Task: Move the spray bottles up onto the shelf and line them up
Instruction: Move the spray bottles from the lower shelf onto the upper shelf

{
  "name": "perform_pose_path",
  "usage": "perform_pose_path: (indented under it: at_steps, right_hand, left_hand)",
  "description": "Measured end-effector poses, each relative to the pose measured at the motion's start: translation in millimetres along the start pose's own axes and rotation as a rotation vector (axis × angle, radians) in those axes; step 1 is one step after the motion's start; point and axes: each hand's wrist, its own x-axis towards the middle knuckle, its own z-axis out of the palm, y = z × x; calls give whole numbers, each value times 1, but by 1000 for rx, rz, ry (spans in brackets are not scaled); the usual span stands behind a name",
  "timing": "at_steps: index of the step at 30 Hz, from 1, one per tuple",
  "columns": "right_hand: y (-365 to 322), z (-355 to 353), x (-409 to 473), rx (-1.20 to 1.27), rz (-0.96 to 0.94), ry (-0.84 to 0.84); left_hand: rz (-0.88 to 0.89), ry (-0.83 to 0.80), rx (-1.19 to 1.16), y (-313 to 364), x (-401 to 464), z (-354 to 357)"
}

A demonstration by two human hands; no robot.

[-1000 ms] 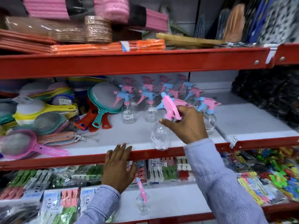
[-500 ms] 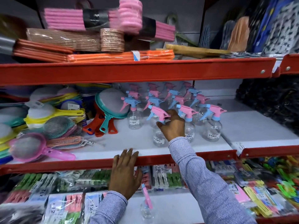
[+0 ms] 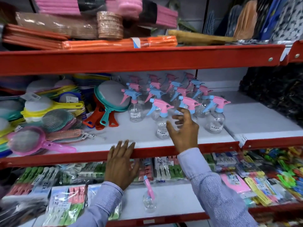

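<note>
Now right hand (image 3: 184, 128) open — bottle (image 3: 161, 118) upright

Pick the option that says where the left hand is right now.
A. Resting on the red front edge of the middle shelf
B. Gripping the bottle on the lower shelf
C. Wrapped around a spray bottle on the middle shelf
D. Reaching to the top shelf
A: the left hand lies flat, fingers spread over the red shelf edge, holding nothing.

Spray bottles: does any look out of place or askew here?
One spray bottle stands alone on the lower shelf, apart from the group above. The front bottle sits ahead of its row, beside the open right hand.
</note>
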Motion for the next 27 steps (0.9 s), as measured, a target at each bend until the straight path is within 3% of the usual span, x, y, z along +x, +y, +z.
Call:
perform_pose_path:
  at_steps: [4,11,14,21,27]
  right_hand:
    - [29,-11,-79,-15,-72,0]
    - [115,51,-172,-284,411,-643]
    - [117,74,-180,-370,488,-779]
    - [101,93,-169,-505,357,-835]
    - [56,55,-147,-405,400,-709]
  left_hand:
    - [-108,38,46,-34,-7,-10]
    - [-93,38,30,-42,-13,-10]
    - [-81,52,14,-43,-14,-9]
    - [-61,33,10,-45,-18,-12]
    - [-56,19,-3,-47,-19,-12]
